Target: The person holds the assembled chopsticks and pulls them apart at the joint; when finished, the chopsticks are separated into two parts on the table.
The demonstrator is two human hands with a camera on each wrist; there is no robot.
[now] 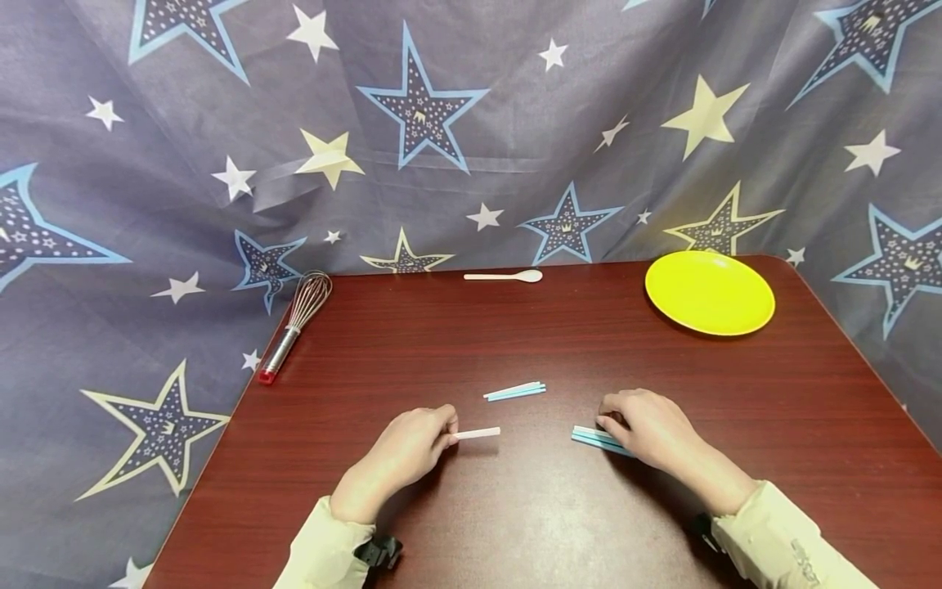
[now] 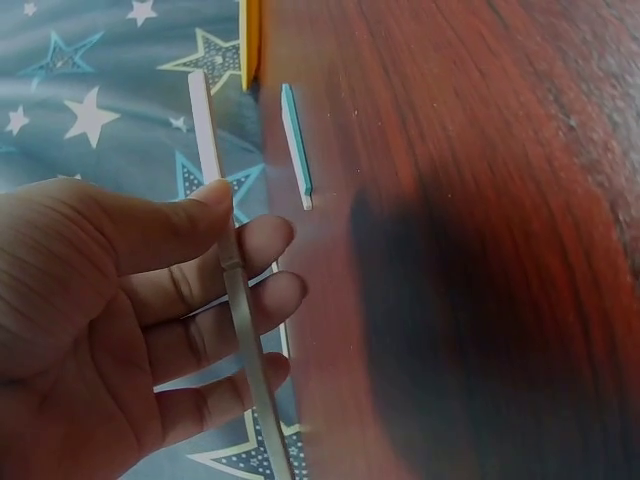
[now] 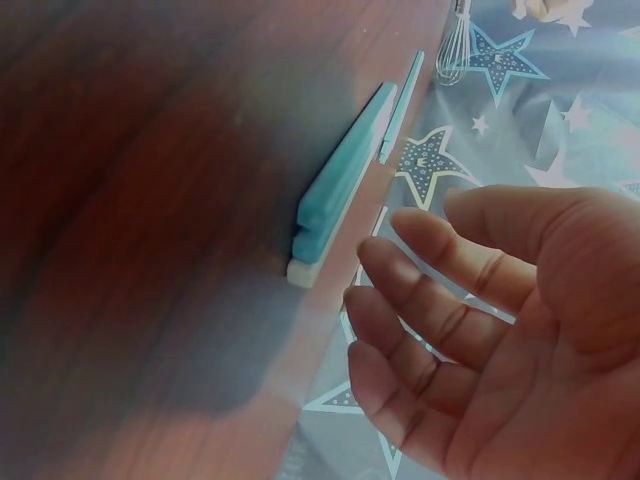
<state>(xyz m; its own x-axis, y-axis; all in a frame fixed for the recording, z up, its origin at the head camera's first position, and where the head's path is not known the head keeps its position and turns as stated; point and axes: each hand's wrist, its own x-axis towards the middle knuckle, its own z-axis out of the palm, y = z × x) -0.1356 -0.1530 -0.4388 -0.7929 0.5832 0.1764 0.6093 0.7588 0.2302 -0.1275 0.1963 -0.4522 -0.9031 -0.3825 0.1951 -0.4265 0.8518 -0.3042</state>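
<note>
In the head view my left hand (image 1: 412, 446) holds a slim white stick (image 1: 480, 433), shaped like a chopstick, over the table. The left wrist view shows thumb and fingers pinching this stick, with a joint line partway along it; its lower part looks greyish. My right hand (image 1: 651, 425) is beside a small bundle of light-blue and white sticks (image 1: 589, 438) lying on the table. In the right wrist view its fingers curve loosely, apart from the bundle (image 3: 345, 180). Farther back, between the hands, lie more thin blue and white sticks (image 1: 515, 393).
A yellow plate (image 1: 710, 293) lies at the back right of the dark red wooden table (image 1: 412, 327). At the back edge is a white spoon (image 1: 515, 276). A wire whisk (image 1: 298, 319) rests along the left edge. Star-patterned cloth (image 1: 471, 180) hangs behind.
</note>
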